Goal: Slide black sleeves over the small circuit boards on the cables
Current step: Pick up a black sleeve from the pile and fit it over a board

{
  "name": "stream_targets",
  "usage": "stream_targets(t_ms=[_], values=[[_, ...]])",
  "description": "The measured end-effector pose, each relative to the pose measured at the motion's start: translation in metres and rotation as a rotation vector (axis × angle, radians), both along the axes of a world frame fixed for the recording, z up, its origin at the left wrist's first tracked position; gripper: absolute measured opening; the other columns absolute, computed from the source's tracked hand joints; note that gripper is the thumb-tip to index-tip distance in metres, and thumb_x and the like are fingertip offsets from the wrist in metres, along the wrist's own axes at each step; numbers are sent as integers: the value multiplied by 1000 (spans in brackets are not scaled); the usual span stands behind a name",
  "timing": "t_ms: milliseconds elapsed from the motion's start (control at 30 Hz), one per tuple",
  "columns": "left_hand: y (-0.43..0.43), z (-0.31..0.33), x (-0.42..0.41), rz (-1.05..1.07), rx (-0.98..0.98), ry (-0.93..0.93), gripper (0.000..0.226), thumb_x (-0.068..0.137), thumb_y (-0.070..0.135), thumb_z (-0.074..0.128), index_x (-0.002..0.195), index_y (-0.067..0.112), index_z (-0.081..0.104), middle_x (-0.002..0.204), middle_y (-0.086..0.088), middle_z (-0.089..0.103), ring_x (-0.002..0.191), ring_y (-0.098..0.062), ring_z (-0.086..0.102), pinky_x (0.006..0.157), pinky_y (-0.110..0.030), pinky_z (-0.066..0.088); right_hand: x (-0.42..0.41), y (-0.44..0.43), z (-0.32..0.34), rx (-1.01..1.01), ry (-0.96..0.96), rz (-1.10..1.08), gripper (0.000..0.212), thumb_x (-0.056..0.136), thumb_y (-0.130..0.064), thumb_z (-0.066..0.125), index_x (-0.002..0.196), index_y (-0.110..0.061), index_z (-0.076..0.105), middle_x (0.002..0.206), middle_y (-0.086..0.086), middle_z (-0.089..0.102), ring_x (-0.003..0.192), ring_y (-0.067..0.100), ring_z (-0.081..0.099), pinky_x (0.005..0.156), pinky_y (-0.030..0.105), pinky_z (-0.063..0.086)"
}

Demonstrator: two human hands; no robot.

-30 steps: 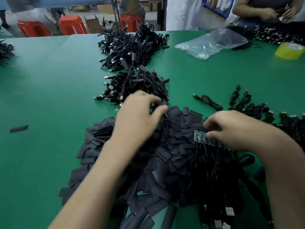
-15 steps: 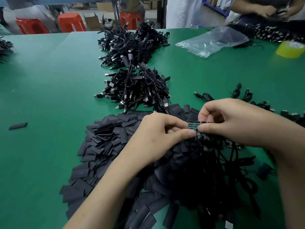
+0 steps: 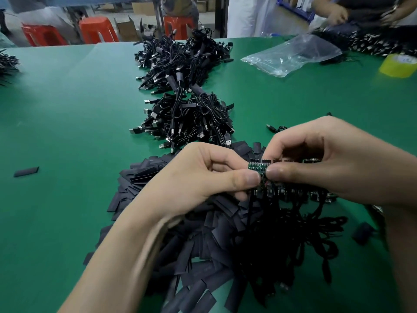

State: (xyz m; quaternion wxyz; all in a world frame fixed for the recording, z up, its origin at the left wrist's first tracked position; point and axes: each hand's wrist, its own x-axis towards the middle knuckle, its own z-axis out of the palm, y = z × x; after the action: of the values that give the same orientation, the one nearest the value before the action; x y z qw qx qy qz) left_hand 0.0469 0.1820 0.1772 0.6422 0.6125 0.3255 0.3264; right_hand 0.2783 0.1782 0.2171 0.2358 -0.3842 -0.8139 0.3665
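Circuit boards (image 3: 259, 167) in a green row, too bunched to count, pinched at thumb and fingertips by both left hand (image 3: 203, 177) and right hand (image 3: 327, 163) above the black sleeves (image 3: 144, 177) pile, with two cable heaps (image 3: 191, 118) beyond and the green table (image 3: 67, 109) stretching wide leftward to one stray sleeve (image 3: 26, 171).

table (image 3: 67, 123): green
sleeves (image 3: 144, 175): matte black
circuit boards (image 3: 259, 166): green
cables (image 3: 191, 116): black
tape roll (image 3: 397, 65): yellow
stools (image 3: 97, 29): red-orange
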Motion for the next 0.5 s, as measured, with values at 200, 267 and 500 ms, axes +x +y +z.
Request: stream_targets(t_ms=[200,267,500], values=[[-8,1,5,-74,-115,-149,18,78,1,79,73,18,80,67,3,72,56,-3,64,59,-13,52,2,0,0,-107,138,82,16,90,-41,75,88,-26,76,78,-3,73,69,4,64,65,17,51],[-7,5,1,-44,-116,-170,10,66,15,88,72,19,80,68,2,73,54,-3,63,57,-13,52,9,0,-1,-179,83,70,27,84,-54,75,88,-28,76,76,-7,74,68,-1,65,65,13,51],[-10,33,-24,70,-18,-251,17,68,37,81,77,23,82,71,4,74,54,0,65,58,-19,57,31,-1,-2,-252,-288,-69,61,61,-89,67,99,-43,76,77,-9,73,65,1,63,66,16,54]])
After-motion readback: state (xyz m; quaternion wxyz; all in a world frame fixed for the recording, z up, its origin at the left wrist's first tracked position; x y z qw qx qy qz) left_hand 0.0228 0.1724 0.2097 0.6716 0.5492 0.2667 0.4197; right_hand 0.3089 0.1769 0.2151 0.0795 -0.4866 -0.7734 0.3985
